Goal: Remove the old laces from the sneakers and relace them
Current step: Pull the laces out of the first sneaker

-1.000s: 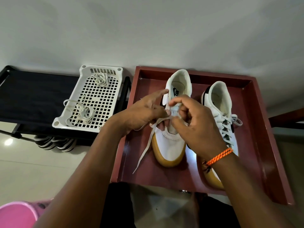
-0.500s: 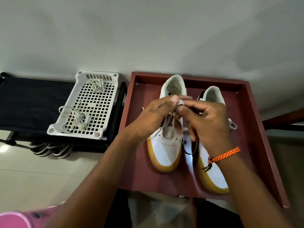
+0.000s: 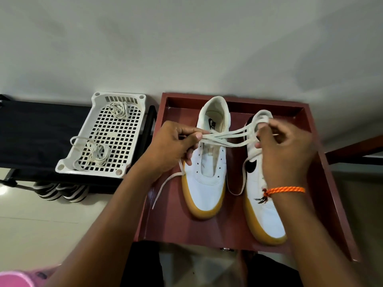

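White lace (image 3: 226, 137) pinched by left hand (image 3: 172, 150) and right hand (image 3: 284, 150); insole logo on left sneaker (image 3: 207, 168) unreadable.

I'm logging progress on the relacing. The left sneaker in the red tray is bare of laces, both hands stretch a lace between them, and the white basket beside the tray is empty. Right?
Not quite. The head view shows the white basket holds two bundles of laces. The rest stands.

Two bare forearms, no sleeves, braided orange cord bracelet (image 3: 285, 190) with dark frayed knot on right wrist
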Demonstrator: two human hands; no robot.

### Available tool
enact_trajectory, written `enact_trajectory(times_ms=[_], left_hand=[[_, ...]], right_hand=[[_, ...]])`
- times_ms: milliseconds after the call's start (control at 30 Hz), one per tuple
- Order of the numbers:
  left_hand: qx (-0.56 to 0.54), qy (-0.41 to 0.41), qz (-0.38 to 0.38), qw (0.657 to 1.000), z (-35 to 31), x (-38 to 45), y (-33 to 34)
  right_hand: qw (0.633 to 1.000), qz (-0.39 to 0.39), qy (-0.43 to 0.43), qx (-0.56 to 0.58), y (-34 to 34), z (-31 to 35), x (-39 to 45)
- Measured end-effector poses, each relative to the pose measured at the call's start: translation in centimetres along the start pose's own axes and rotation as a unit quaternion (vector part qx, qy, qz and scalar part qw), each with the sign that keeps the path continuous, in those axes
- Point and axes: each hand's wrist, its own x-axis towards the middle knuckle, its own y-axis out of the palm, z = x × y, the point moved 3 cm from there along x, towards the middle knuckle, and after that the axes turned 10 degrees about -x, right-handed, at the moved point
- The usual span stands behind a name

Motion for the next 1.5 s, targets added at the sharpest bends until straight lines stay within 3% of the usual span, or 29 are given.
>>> enact_trajectory(times_ms=[100,167,400,600,767,867,1033,1200,1333,1500], left_hand=[[-0.006,0.028,0.019,0.999,-0.4,0.0,0.5],[-0.029,0.04,0.035,0.998,-0.7,-0.1,1.0],[-0.048,0.045,0.018,0.998,-0.8,-0.1,1.6],[-0.042,0.015,0.012,0.999,-0.2,-1.2,1.1],[-0.007,-0.076,0.058,0.995,1.4,-3.3,-1.7],[-0.017,-0.089,0.033,0.995,1.6,-5.0,-3.7],[-0.159,-0.042,-0.055,0.985,0.4,-7.6,-4.4],[-0.243,0.002,-0.019,0.97,-1.7,-11.3,-5.3],[-0.234,-0.061,0.016,0.97,-2.5,-15.2,-7.8],[-0.198,-0.107,-0.093,0.97,-0.7,-21.5,-12.8]], right_hand=[[0.982,0.066,-0.162,-0.069,1.4,2.2,-1.9],[0.971,0.112,-0.203,-0.053,2.7,3.1,-3.3],[0.957,0.242,-0.138,0.085,3.4,4.0,-4.4],[0.969,0.178,-0.17,0.0,2.7,3.4,-3.7],[0.99,0.049,-0.12,-0.048,1.0,2.5,-1.6],[0.993,0.02,-0.103,-0.048,1.0,2.6,-1.6],[0.974,0.152,-0.165,0.025,3.2,6.1,-5.2],[0.926,0.317,-0.185,0.09,5.0,11.6,-9.8],[0.919,0.341,-0.164,0.107,5.7,14.0,-12.4],[0.92,0.374,-0.067,0.101,8.5,17.8,-18.0]])
